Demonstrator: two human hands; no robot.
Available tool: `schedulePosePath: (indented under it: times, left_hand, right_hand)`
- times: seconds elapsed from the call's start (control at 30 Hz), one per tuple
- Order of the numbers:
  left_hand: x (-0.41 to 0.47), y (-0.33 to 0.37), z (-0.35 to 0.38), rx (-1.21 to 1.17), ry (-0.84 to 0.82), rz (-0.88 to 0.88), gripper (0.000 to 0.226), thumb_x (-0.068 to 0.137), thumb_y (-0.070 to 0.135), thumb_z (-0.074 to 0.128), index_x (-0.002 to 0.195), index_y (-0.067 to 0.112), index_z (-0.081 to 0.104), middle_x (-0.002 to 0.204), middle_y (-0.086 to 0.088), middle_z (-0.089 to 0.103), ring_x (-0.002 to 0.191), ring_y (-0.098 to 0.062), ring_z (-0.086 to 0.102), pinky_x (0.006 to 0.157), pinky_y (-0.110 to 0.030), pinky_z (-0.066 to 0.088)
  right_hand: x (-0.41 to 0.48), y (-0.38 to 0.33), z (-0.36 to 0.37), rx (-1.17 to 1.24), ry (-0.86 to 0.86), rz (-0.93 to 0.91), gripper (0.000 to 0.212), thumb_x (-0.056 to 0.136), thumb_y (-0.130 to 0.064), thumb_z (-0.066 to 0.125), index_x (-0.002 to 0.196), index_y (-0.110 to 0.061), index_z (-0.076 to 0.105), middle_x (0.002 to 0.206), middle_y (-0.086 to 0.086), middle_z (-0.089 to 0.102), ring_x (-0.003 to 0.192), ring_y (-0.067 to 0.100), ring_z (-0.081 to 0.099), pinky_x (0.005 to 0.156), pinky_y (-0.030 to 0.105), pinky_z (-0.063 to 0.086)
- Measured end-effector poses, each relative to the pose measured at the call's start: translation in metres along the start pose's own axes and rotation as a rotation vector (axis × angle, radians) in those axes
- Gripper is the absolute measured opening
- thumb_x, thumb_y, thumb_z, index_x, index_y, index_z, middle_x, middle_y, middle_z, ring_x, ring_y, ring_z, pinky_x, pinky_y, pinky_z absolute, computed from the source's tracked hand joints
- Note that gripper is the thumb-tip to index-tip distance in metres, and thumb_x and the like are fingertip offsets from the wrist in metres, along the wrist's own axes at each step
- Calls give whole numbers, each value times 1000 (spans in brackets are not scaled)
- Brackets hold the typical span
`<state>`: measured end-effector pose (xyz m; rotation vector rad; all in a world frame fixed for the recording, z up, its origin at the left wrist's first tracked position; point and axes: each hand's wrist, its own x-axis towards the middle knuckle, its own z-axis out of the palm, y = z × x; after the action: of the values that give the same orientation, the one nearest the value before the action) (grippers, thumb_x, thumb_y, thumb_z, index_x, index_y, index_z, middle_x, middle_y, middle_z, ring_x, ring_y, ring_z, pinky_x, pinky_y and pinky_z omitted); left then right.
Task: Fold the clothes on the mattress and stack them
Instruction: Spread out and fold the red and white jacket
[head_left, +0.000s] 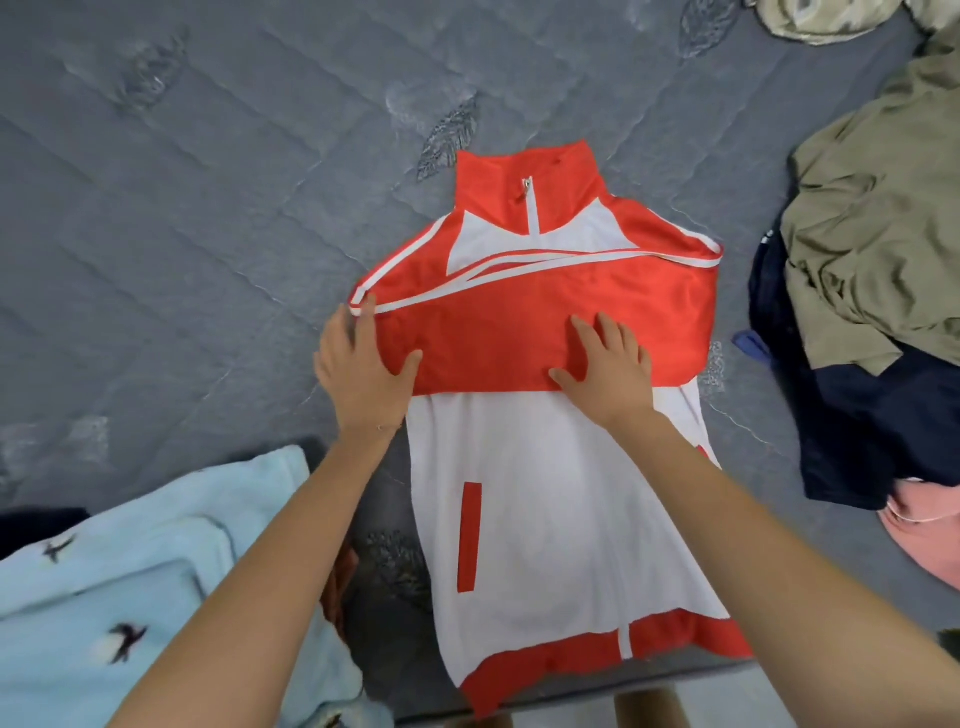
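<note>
left hand (363, 366), right hand (610, 366), fingers flat

Looks like a bedroom at home: bare grey quilted mattress (208, 208) (no sheet on it), piles of clothes (872, 260) on it, a light blue towel (130, 571) too.

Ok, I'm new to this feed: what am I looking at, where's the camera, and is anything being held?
No machine here: a person's two bare arms, seen from one camera worn on the head, looking down. A red and white jacket lies front-up on the grey mattress, its red sleeves folded across the chest. The left hand and right hand press flat on those sleeves; neither holds anything. A light blue cloth with bird prints sits lower left; an olive garment, a navy garment and a pink garment lie at the right.
</note>
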<state>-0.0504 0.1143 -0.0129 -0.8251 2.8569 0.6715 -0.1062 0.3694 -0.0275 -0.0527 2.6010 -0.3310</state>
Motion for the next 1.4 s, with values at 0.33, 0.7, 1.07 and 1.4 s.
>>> schedulePosePath:
  times: [0.33,0.7,1.07,1.4]
  left_hand:
    - [-79,16,14,288,-145,443,68,94,57,46,152,31,22,162,-7,10,149,-33,1,118,-51,-8]
    - [-215,-17,67,-91,-354,-191,95,92,40,60,153,27,-11,161,-10,-14,149,-30,-3,120,-50,13]
    - [-292,-30,92,-267,-212,-346,83,87,9,64,153,13,14,152,-16,28,139,-33,28,115,-45,24]
    - [-329,-34,104,-460,-209,-720,48,81,19,75,121,-2,59,122,-22,63,113,-33,60,81,-29,42]
  right_hand:
    - [-58,7,26,-7,15,13,76,93,-51,55,155,-33,16,164,5,9,151,27,4,120,49,8]
    - [-132,116,57,-111,-75,151,88,91,-53,57,155,-36,-1,164,5,-10,151,29,-2,120,52,7]
    - [-190,185,68,-37,-168,157,90,90,-41,66,156,-32,5,163,11,-3,150,32,2,117,58,19]
    - [-200,204,73,508,18,498,84,81,-50,72,145,-10,35,145,15,45,136,36,38,112,54,30]
